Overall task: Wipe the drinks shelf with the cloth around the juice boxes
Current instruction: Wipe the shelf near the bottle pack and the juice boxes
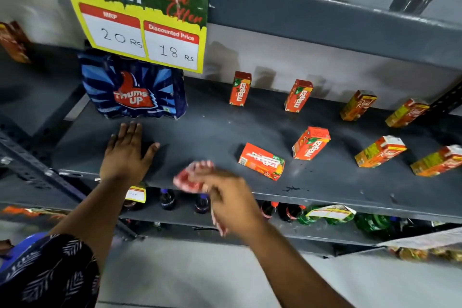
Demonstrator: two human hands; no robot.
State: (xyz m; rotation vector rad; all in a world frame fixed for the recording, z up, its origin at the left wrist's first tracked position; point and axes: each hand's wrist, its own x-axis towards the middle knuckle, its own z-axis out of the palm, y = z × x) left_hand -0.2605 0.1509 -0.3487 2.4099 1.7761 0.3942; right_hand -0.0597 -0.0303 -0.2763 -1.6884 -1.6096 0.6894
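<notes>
From the head view, your left hand [127, 150] lies flat and spread on the dark grey drinks shelf [215, 130], fingers apart and holding nothing, just in front of a blue shrink-wrapped pack [133, 87] printed "Thums Up". Your right hand [228, 197] is blurred at the shelf's front edge, fingers closed on a red-and-white cloth [193, 175]; part of the cloth bunches above your knuckles on the shelf and a strip hangs below your palm. The juice boxes stand and lie to the right of the cloth. Two orange "maaza" boxes stand upright near the back, one [240, 88] left of the other [298, 95]. Nearer you, a third maaza box [261, 161] lies flat on its side, near the cloth but apart from it, and a fourth [310, 143] stands tilted just right of it. Further right, four boxes marked "Real" stand in two rows: two at the back [358, 105] [407, 112] and two in front [380, 151] [436, 161]. A sign [140, 12] hangs from the shelf above and reads "SUPER MARKET", "Special Offer", "MRP 20 Rs" and "Discounted Price 18 Rs". On the shelf below, dark bottles [167, 199] stand in a row, with green bottles [370, 222] further right. A patterned sleeve [55, 267] shows at the lower left.
</notes>
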